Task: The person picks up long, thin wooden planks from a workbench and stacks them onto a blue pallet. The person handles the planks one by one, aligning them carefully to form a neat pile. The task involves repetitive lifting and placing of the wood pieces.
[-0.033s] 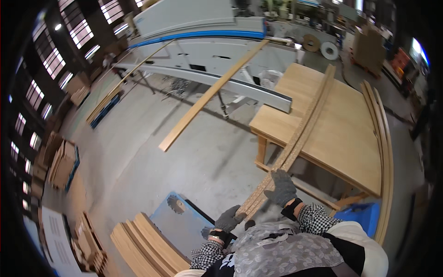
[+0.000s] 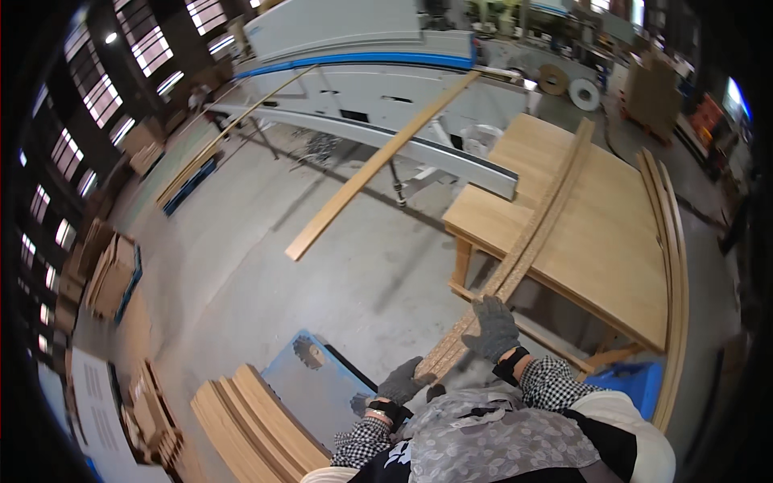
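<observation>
Long narrow particleboard strips (image 2: pixel 515 256) lie side by side, running from the wooden table toward my body. At their near end my left hand (image 2: pixel 400 380), in a grey glove, is closed around the left edge; its fingertips are partly hidden. Farther up, my right hand (image 2: pixel 493 328), also gloved in grey, rests against the right side of the strips with its fingers stretched out flat. The strips' far part lies on the light wooden table (image 2: pixel 616 217). Their nearest end is partly hidden by my left hand and clothing.
Long strips (image 2: pixel 675 298) lean along the table's right side, near a blue bin (image 2: pixel 632 386). Stacked wooden boards (image 2: pixel 250 427) and a blue-grey panel (image 2: pixel 310 394) are at lower left. Ahead, a plank (image 2: pixel 378 165) juts from a large grey machine (image 2: pixel 322 90).
The whole view has shifted slightly to the right. My hands keep nearly the same places on the strips.
</observation>
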The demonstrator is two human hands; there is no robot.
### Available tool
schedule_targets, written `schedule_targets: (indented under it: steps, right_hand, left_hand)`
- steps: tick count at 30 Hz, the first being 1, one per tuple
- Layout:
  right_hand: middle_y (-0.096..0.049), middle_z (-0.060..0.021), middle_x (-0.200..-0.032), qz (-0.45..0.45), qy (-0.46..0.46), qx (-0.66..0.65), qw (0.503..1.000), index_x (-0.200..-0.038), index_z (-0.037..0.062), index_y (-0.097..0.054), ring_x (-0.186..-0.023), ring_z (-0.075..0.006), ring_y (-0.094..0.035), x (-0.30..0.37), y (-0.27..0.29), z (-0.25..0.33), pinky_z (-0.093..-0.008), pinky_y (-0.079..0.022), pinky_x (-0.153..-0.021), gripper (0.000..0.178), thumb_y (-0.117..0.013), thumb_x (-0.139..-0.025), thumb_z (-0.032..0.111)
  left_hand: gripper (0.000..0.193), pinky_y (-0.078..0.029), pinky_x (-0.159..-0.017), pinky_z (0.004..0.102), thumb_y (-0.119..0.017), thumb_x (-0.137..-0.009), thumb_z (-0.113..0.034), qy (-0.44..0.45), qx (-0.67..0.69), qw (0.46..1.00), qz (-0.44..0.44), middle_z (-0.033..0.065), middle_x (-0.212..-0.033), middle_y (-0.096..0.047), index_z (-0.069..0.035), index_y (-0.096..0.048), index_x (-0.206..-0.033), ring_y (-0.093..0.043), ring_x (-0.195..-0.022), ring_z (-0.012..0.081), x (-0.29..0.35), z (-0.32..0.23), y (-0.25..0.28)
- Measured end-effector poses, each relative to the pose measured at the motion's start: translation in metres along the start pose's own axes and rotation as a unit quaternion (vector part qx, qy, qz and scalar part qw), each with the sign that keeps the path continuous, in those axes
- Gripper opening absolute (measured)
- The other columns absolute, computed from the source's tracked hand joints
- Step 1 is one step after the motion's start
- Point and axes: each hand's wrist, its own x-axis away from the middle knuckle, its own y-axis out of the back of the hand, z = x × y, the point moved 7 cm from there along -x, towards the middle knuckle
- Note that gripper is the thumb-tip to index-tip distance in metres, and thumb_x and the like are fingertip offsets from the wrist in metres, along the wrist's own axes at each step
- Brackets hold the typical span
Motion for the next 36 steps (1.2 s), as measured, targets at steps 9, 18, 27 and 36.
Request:
schedule_targets:
  steps: [9,18,27,36]
  right_hand:
    - [-0.033,-0.0185,-0.148,0.161,0.205,0.194,0.946,-0.141,0.008,-0.037,-0.139,-0.0388,-0.025,0.006,0.007,0.055,-0.0608,-0.013,-0.11,0.102,-0.072,-0.062,0.062]
    - [-0.063,-0.0116,-0.103,0.031,0.339,0.208,0.917,-0.099,0.0114,-0.064,-0.105,-0.0316,-0.056,-0.022,-0.022,0.053,-0.05,-0.035,-0.097,0.031,-0.061,-0.07,0.022]
    - [-0.063,-0.0114,-0.089,0.095,0.33,0.237,0.909,-0.086,0.0117,-0.063,-0.092,-0.0309,-0.06,-0.024,-0.021,0.061,-0.0446,-0.044,-0.081,0.023,-0.065,-0.065,0.02]
    - [-0.063,-0.0102,-0.088,0.049,0.329,0.23,0.915,-0.086,0.0118,-0.064,-0.091,-0.029,-0.061,-0.019,-0.013,0.061,-0.0409,-0.042,-0.082,0.021,-0.064,-0.066,0.018]
  left_hand:
    - [0.081,-0.04,-0.1,0.045,-0.069,-0.076,-0.04,-0.019,-0.173,0.967,-0.188,0.0239,-0.132,-0.046,-0.003,-0.034,-0.138,-0.048,-0.12,0.0387,0.027,-0.002,-0.015]
    - [0.051,-0.047,-0.089,0.0468,-0.062,-0.077,-0.021,-0.03,-0.147,0.97,-0.191,0.0172,-0.118,-0.058,-0.009,-0.048,-0.125,-0.057,-0.107,0.0359,0.02,0.006,-0.015]
    - [0.046,-0.046,-0.088,0.0471,-0.06,-0.078,-0.023,-0.029,-0.136,0.978,-0.153,0.0178,-0.113,-0.059,-0.009,-0.049,-0.121,-0.057,-0.106,0.0368,0.027,-0.003,-0.017]
    - [0.043,-0.046,-0.087,0.0477,-0.062,-0.079,-0.026,-0.04,-0.16,0.977,-0.135,0.0185,-0.112,-0.059,-0.009,-0.049,-0.115,-0.057,-0.106,0.0376,0.021,-0.001,-0.019]
